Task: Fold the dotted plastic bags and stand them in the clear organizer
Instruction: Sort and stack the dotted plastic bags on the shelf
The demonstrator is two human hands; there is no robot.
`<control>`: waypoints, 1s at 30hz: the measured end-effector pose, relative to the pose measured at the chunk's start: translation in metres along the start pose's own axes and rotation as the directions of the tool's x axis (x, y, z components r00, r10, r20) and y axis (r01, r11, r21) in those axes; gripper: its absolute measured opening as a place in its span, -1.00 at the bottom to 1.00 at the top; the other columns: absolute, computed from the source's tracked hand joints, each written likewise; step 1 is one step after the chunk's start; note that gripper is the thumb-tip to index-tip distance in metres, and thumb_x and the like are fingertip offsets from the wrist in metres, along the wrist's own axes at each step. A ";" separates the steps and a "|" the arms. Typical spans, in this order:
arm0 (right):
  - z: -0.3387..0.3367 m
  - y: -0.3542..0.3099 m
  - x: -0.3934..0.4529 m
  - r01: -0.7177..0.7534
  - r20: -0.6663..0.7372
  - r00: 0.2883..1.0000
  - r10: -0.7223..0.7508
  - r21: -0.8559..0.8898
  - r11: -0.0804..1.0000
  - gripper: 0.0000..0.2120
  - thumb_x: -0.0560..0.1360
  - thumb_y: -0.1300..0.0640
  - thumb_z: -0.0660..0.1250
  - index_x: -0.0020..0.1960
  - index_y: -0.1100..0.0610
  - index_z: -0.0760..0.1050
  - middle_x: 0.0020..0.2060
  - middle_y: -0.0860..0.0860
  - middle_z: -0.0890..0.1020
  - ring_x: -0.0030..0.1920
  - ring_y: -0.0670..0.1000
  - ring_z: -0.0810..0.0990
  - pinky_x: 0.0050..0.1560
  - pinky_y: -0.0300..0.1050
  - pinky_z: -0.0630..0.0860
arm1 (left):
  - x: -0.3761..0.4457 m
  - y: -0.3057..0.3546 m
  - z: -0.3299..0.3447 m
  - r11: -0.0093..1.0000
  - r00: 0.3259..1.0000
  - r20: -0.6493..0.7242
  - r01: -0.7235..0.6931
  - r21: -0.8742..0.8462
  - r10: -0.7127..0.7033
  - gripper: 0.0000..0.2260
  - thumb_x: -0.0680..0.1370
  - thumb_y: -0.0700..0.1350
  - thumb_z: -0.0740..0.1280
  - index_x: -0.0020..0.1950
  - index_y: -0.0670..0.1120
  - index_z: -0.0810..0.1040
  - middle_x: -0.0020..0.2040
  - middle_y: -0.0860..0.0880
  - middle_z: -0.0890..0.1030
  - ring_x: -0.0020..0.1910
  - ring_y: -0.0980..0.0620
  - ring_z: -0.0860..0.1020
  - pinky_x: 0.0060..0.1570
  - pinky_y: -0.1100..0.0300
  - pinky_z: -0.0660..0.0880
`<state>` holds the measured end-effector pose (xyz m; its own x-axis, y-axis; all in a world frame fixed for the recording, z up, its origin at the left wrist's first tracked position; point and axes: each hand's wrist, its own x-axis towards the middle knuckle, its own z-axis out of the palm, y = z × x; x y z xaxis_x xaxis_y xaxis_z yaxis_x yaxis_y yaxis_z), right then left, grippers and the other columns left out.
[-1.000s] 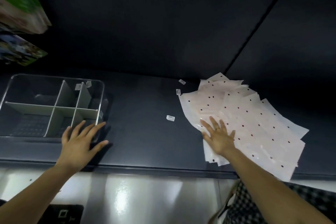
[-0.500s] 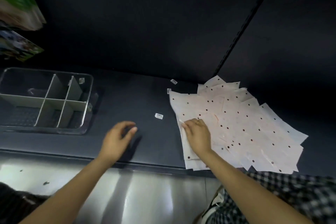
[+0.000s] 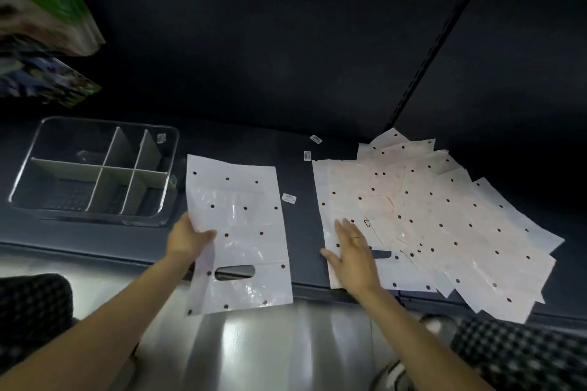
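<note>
A single dotted plastic bag (image 3: pixel 239 232) was held flat and unfolded over the front edge of the dark shelf (image 3: pixel 241 146), its cut-out handle end hanging past the edge toward the person; its left margin was pinched by the left hand (image 3: pixel 190 237), the thumb laid on top of the sheet and the fingers hidden beneath it. The right hand (image 3: pixel 351 247) was laid on the near left part of the pile of dotted bags (image 3: pixel 444 219), fingers straight and slightly spread, nothing gripped; a ring was seen on one finger. The pile was fanned out over the right half of the shelf, the sheets overlapping and some corners overhanging the front edge; it was kept apart from the single bag by a strip of bare shelf. The clear organizer (image 3: pixel 95 173) was set at the left end of the shelf, just beside the held bag's far left corner; its compartments were marked off by pale dividers (image 3: pixel 127 174), and no bag was seen standing in them. Three small white labels (image 3: pixel 289 198) were scattered on the shelf between bag and pile; blurred green packaging (image 3: pixel 44 3) was seen at the upper left; checked fabric (image 3: pixel 521 355) was visible at the lower right.
</note>
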<state>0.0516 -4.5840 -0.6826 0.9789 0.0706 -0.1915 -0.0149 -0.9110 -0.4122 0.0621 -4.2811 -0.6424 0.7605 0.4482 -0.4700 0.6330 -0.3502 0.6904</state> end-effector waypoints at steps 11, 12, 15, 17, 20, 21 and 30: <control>0.009 -0.006 0.010 -0.019 -0.328 0.935 0.132 0.327 0.945 -0.89 0.49 0.23 0.37 -0.16 0.25 0.64 -0.20 0.09 0.63 -0.12 0.15 0.54 -0.13 -0.22 0.34 | 0.006 -0.010 0.017 0.789 0.840 0.040 -0.524 0.321 0.542 -0.57 0.50 -0.12 0.41 0.35 -0.11 0.44 0.39 -0.08 0.41 0.38 -0.09 0.34 0.32 0.06 0.32; 0.009 -0.018 0.010 0.010 -0.338 0.934 0.112 0.339 0.941 -0.90 0.49 0.25 0.36 -0.14 0.24 0.65 -0.18 0.09 0.65 -0.11 0.14 0.55 -0.09 -0.24 0.35 | 0.000 -0.006 0.024 0.866 0.880 0.112 -0.474 0.157 0.462 -0.68 0.52 -0.09 0.38 0.26 -0.11 0.52 0.29 -0.06 0.51 0.29 -0.08 0.45 0.25 0.11 0.38; 0.012 -0.058 0.010 0.129 -0.368 0.930 0.008 0.344 0.930 -0.91 0.48 0.27 0.37 -0.10 0.21 0.67 -0.15 0.07 0.68 -0.09 0.07 0.55 0.05 -0.24 0.36 | -0.018 0.014 0.041 0.941 0.885 0.358 -0.210 -0.264 0.298 -0.78 0.56 0.00 0.29 0.11 -0.08 0.57 0.08 -0.08 0.63 0.13 -0.08 0.58 0.08 0.19 0.50; 0.016 -0.085 0.008 0.217 -0.348 0.933 -0.092 0.339 0.916 -0.89 0.50 0.21 0.35 -0.08 0.16 0.67 -0.13 0.02 0.69 -0.08 0.01 0.54 0.05 -0.16 0.43 | -0.021 0.027 0.046 0.911 0.880 0.426 -0.020 -0.411 0.211 -0.69 0.56 0.09 0.25 0.10 -0.12 0.56 0.03 -0.09 0.64 0.06 -0.07 0.61 -0.09 0.23 0.56; 0.026 -0.117 -0.002 0.347 -0.203 0.936 -0.288 0.397 0.849 -0.79 0.54 0.06 0.26 0.00 0.09 0.65 -0.04 -0.06 0.68 0.00 -0.06 0.55 0.09 -0.16 0.45 | -0.013 0.033 0.044 0.909 0.903 0.406 0.043 -0.415 0.142 -0.71 0.53 0.03 0.34 0.08 -0.18 0.55 -0.05 -0.11 0.63 -0.03 -0.14 0.61 -0.26 0.24 0.57; 0.029 -0.124 -0.005 0.375 -0.148 0.927 -0.345 0.410 0.831 -0.75 0.55 0.01 0.22 0.04 0.06 0.64 0.01 -0.08 0.67 0.05 -0.09 0.53 0.14 -0.20 0.43 | -0.008 0.032 0.042 0.937 0.931 0.341 -0.003 -0.349 0.130 -0.75 0.52 -0.08 0.39 0.10 -0.20 0.55 -0.03 -0.14 0.64 -0.01 -0.16 0.60 -0.19 0.21 0.58; 0.022 -0.031 0.018 -0.023 -0.043 0.999 0.019 -0.095 0.995 -0.33 0.54 -0.25 0.11 0.53 0.01 0.03 0.53 -0.05 0.00 0.54 0.03 -0.09 0.50 -0.04 -0.16 | 0.038 -0.020 -0.011 0.993 0.992 -0.066 -0.105 0.052 0.108 -0.57 0.48 -0.27 0.38 0.33 -0.13 0.39 0.16 -0.19 0.59 0.10 -0.24 0.54 0.06 -0.03 0.47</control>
<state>0.0651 -4.5454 -0.6929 0.9863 0.0357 -0.1611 -0.0183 -0.9468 -0.3214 0.0765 -4.2483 -0.6684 0.8131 0.4613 -0.3551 0.5565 -0.4373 0.7064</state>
